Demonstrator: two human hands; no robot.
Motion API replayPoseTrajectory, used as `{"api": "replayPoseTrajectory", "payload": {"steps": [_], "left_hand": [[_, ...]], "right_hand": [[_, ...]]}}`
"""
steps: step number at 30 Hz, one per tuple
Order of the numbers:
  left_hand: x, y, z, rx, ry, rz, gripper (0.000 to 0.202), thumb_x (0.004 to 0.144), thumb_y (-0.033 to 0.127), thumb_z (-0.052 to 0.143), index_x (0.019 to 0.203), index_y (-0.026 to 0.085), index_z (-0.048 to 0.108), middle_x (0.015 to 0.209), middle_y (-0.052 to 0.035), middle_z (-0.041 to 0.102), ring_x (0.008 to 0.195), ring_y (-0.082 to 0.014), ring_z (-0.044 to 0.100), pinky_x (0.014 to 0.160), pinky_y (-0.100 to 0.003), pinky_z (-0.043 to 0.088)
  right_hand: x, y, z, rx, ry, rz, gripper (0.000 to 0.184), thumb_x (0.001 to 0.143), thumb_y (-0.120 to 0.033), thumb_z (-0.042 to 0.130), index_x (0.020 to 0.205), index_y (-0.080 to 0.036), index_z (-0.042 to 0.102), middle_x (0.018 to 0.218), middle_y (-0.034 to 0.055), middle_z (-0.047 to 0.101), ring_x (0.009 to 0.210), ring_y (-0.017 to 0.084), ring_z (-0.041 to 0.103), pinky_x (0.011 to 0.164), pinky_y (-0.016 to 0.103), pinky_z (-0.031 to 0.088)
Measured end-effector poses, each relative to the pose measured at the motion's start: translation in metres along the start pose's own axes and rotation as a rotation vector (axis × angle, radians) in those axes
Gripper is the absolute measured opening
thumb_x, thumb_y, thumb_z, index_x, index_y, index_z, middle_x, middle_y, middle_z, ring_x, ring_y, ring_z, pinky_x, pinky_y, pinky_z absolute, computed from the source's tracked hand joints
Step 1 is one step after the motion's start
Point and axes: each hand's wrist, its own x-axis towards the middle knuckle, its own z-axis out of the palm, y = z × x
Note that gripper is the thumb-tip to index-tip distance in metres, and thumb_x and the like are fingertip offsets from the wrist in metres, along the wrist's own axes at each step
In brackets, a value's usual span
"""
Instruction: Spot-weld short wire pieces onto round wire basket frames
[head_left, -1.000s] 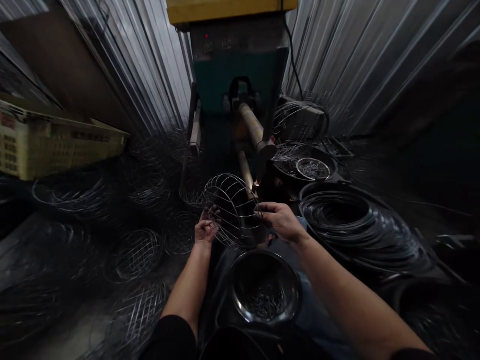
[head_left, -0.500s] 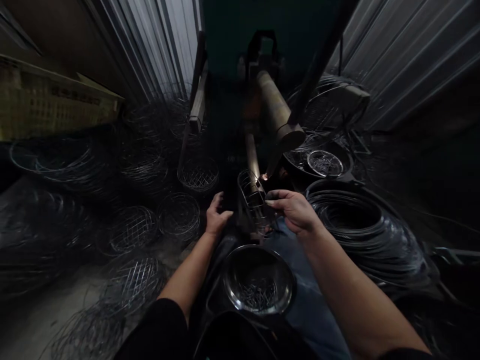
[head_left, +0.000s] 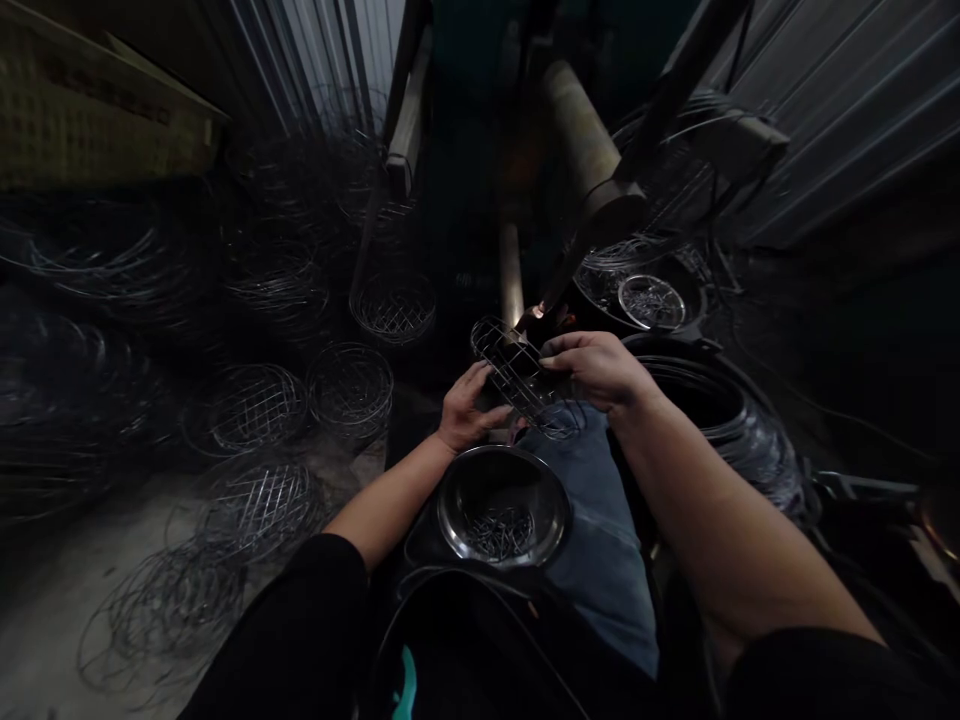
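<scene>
A round wire basket frame (head_left: 517, 375) is held tilted on edge just under the tip of a welding machine arm (head_left: 592, 215), where a small glow shows. My left hand (head_left: 466, 408) grips the frame's near left side, fingers curled on the wires. My right hand (head_left: 596, 368) is closed on the frame's upper right rim. Below my hands, a shiny metal bowl (head_left: 457, 495) holding several small wire pieces rests on my lap.
Several finished wire baskets (head_left: 351, 385) lie on the floor at left. Large dark coils of wire (head_left: 739, 440) are stacked at right. A second bowl (head_left: 651, 300) of wire pieces sits behind the right coil. Corrugated metal walls (head_left: 847, 110) close both sides.
The wire frame turned from facing open toward me to lying edge-on and tilted. My left hand let go, hovered open, then gripped the frame again. The view tipped downward.
</scene>
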Motion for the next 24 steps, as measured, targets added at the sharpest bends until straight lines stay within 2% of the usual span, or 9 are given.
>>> {"api": "replayPoseTrajectory", "payload": {"steps": [3,6,9,11,15,17,20,22,24], "left_hand": [[0.005,0.006,0.000,0.069,0.051,0.056,0.059,0.058,0.025,0.086,0.114,0.020,0.069,0.124,-0.0115,0.061,0.122,-0.0321,0.050,0.110,-0.044,0.032],[0.011,0.004,0.002,0.261,0.108,0.126,0.059,0.058,0.033,0.086,0.112,0.019,0.069,0.113,-0.0117,0.066,0.111,-0.0307,0.057,0.104,-0.045,0.038],[0.018,-0.003,0.006,0.483,0.083,0.230,0.070,0.055,0.041,0.086,0.117,0.016,0.064,0.113,-0.0129,0.066,0.108,-0.0298,0.059,0.099,-0.046,0.043],[0.022,-0.007,0.010,0.578,0.088,0.282,0.072,0.057,0.039,0.086,0.120,0.015,0.061,0.115,-0.0135,0.066,0.107,-0.0284,0.060,0.097,-0.044,0.046],[0.028,-0.012,0.013,0.615,0.108,0.305,0.050,0.071,0.022,0.076,0.118,0.018,0.060,0.106,-0.0091,0.069,0.096,-0.0214,0.065,0.087,-0.036,0.052],[0.028,-0.012,0.012,0.597,0.137,0.327,0.040,0.073,0.017,0.073,0.111,0.018,0.063,0.099,-0.0073,0.070,0.088,-0.0188,0.067,0.081,-0.032,0.053],[0.027,-0.010,0.008,0.588,0.166,0.407,0.025,0.073,0.020,0.075,0.096,0.016,0.065,0.088,-0.0059,0.070,0.078,-0.0170,0.066,0.073,-0.029,0.053],[0.029,-0.009,0.006,0.587,0.140,0.443,0.019,0.074,0.025,0.075,0.087,0.016,0.065,0.081,-0.0045,0.069,0.074,-0.0158,0.065,0.070,-0.028,0.052],[0.033,-0.008,0.005,0.596,0.109,0.440,0.017,0.076,0.030,0.073,0.081,0.017,0.064,0.077,-0.0035,0.067,0.072,-0.0149,0.064,0.070,-0.027,0.051]], "right_hand": [[-0.001,-0.007,0.005,-0.044,0.015,-0.016,0.010,0.055,-0.008,0.071,0.062,-0.013,0.066,0.049,0.0003,0.060,0.044,0.014,0.055,0.042,0.025,0.045],[-0.006,-0.015,0.009,-0.067,0.045,-0.044,0.011,0.055,-0.008,0.070,0.064,-0.014,0.067,0.047,-0.0008,0.058,0.043,0.014,0.053,0.041,0.025,0.044],[-0.010,-0.023,0.015,-0.085,0.077,-0.048,0.012,0.055,-0.005,0.069,0.063,-0.014,0.068,0.047,-0.0008,0.059,0.042,0.013,0.053,0.041,0.025,0.043],[-0.010,-0.028,0.019,-0.105,0.089,-0.046,0.012,0.055,-0.003,0.069,0.061,-0.014,0.067,0.048,-0.0006,0.058,0.043,0.013,0.052,0.043,0.025,0.044],[-0.011,-0.029,0.015,-0.131,0.050,-0.082,0.011,0.057,-0.005,0.069,0.064,-0.015,0.068,0.049,-0.0013,0.058,0.047,0.014,0.054,0.047,0.027,0.045],[-0.014,-0.019,0.003,-0.157,0.001,-0.191,0.011,0.060,-0.011,0.071,0.069,-0.016,0.071,0.056,-0.0013,0.061,0.052,0.014,0.056,0.051,0.027,0.046],[-0.019,0.012,-0.022,-0.208,-0.060,-0.392,0.018,0.061,-0.023,0.075,0.078,-0.018,0.074,0.072,-0.0005,0.068,0.065,0.015,0.060,0.062,0.026,0.049],[-0.021,0.039,-0.036,-0.218,-0.132,-0.370,0.023,0.064,-0.031,0.075,0.083,-0.018,0.075,0.077,0.0014,0.070,0.070,0.017,0.062,0.067,0.028,0.050],[-0.021,0.063,-0.044,-0.169,-0.143,-0.331,0.028,0.065,-0.038,0.075,0.087,-0.019,0.075,0.078,0.0029,0.071,0.067,0.017,0.063,0.065,0.031,0.051]]}}
